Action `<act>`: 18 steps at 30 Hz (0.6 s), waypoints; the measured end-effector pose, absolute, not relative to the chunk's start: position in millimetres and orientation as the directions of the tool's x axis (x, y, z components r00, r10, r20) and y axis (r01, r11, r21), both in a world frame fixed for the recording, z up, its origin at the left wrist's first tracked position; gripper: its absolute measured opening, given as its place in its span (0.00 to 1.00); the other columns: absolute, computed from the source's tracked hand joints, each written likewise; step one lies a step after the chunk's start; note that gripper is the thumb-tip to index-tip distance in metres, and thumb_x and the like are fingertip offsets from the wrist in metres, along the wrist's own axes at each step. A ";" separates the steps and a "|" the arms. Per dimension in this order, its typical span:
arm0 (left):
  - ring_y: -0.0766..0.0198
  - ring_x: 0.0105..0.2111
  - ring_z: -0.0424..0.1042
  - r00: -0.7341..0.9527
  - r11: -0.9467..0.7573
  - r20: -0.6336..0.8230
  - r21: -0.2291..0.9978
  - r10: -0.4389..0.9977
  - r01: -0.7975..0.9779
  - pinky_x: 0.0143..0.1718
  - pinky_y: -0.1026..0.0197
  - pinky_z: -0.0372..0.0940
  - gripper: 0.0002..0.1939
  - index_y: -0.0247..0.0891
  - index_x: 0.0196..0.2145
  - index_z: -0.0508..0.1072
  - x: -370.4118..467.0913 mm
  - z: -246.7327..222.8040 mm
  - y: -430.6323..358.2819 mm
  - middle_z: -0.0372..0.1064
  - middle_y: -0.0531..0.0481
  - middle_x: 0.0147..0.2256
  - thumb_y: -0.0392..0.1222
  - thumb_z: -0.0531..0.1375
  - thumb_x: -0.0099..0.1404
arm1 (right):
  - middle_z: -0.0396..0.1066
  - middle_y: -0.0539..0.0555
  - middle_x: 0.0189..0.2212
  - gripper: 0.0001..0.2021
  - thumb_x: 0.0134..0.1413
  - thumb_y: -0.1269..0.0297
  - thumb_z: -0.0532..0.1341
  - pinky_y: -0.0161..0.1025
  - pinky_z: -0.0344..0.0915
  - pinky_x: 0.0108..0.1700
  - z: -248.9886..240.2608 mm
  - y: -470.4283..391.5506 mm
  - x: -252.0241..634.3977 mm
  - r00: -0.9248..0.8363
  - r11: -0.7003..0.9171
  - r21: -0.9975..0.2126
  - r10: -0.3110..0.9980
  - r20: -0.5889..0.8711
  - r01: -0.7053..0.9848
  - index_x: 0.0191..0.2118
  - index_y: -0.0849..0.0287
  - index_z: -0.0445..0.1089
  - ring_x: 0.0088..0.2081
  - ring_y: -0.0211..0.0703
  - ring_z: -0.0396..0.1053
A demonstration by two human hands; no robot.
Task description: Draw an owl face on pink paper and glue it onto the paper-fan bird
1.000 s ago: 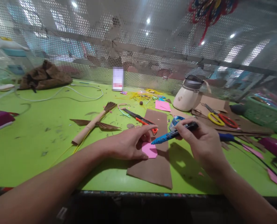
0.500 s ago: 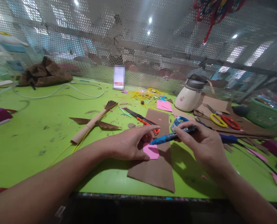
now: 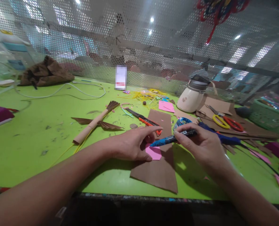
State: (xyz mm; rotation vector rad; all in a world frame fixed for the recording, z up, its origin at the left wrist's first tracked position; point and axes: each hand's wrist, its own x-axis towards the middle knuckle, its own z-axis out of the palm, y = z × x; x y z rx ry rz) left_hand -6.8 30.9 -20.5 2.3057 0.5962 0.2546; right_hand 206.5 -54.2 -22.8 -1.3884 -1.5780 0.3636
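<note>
My right hand [image 3: 200, 141] grips a blue marker with a black barrel [image 3: 172, 138], its blue tip at the upper left of a small pink paper [image 3: 155, 153]. The pink paper lies on a brown cardboard strip [image 3: 151, 175]. My left hand [image 3: 134, 142] rests at the left edge of the pink paper, thumb and fingers apart on it. Just beyond my hands are an orange and black cutter [image 3: 145, 120] and a roll of blue tape [image 3: 182, 122]. To the left lies a brown paper tube with pleated wings [image 3: 90, 127].
A white jar [image 3: 191, 96] stands at the back right, near scissors with yellow and red handles [image 3: 226, 121] and a green basket [image 3: 268, 114]. Brown cloth [image 3: 46, 72], a white cable [image 3: 83, 91] and a phone [image 3: 121, 77] are further back. Yellow shreds [image 3: 144, 95] lie behind the cutter.
The view has shifted slightly, so things sit a little further right. The marker tip stays near the upper left of the pink paper; both hands keep almost the same pose.
</note>
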 end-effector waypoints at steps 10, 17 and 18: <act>0.60 0.38 0.67 0.881 -0.637 0.031 0.704 0.471 0.315 0.38 0.59 0.63 0.40 0.42 0.64 0.53 -6.8 -24.8 33.7 0.67 0.49 0.42 0.40 0.65 0.58 | 0.71 0.49 0.22 0.08 0.54 0.58 0.65 0.33 0.62 0.26 -21.8 -52.3 210.8 0.108 0.362 -0.724 0.851 0.514 0.588 0.32 0.57 0.73 0.24 0.37 0.67; 0.59 0.40 0.67 0.877 -0.639 0.037 0.699 0.479 0.320 0.40 0.58 0.63 0.39 0.42 0.64 0.53 -6.7 -24.7 32.9 0.67 0.49 0.43 0.40 0.64 0.58 | 0.71 0.48 0.24 0.07 0.54 0.58 0.65 0.33 0.63 0.26 -23.3 -54.6 209.3 0.090 0.355 -0.719 0.861 0.500 0.597 0.33 0.56 0.73 0.24 0.36 0.67; 0.59 0.39 0.67 0.877 -0.636 0.033 0.701 0.480 0.322 0.40 0.58 0.63 0.40 0.42 0.64 0.53 -6.7 -24.4 32.7 0.67 0.49 0.43 0.40 0.64 0.58 | 0.71 0.48 0.25 0.07 0.54 0.58 0.65 0.33 0.63 0.26 -23.0 -55.1 209.1 0.084 0.350 -0.718 0.866 0.493 0.602 0.33 0.56 0.73 0.24 0.36 0.67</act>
